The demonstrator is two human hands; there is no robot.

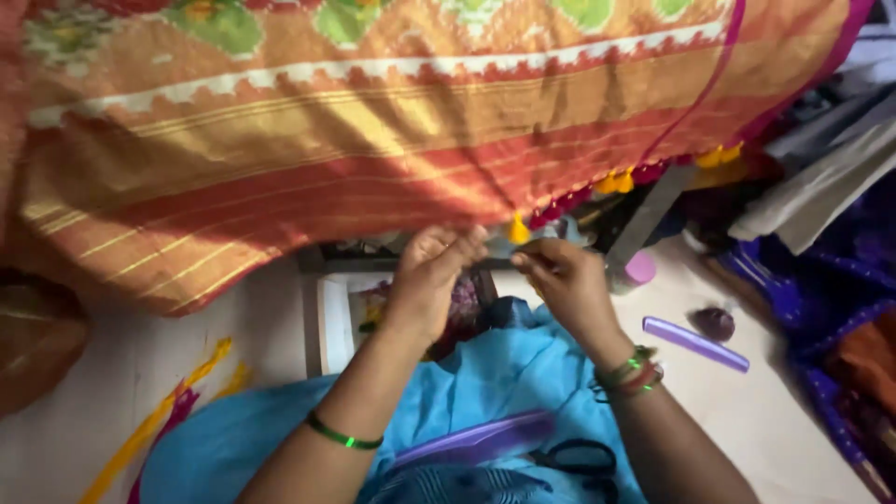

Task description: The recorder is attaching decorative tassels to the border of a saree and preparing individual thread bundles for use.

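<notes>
A large orange and red patterned cloth point(373, 140) with gold stripes hangs in front of me, its lower edge trimmed with small yellow and pink tassels point(616, 180). My left hand point(431, 271) and my right hand point(563, 275) are raised together at that edge, fingers pinched beside a yellow tassel point(518, 229). Each hand grips the cloth's fringe close to it. Green and red bangles ring both wrists. A blue cloth point(467, 392) covers my lap, with a purple comb point(476, 441) and black scissors point(579, 459) lying on it.
A second purple comb point(695, 343) and a dark round object point(715, 323) lie on the pale floor at right. A pink-capped container point(638, 269) stands by a grey bar. Piled blue, purple and grey fabrics point(831, 243) fill the right side. Yellow and pink threads point(168, 415) trail left.
</notes>
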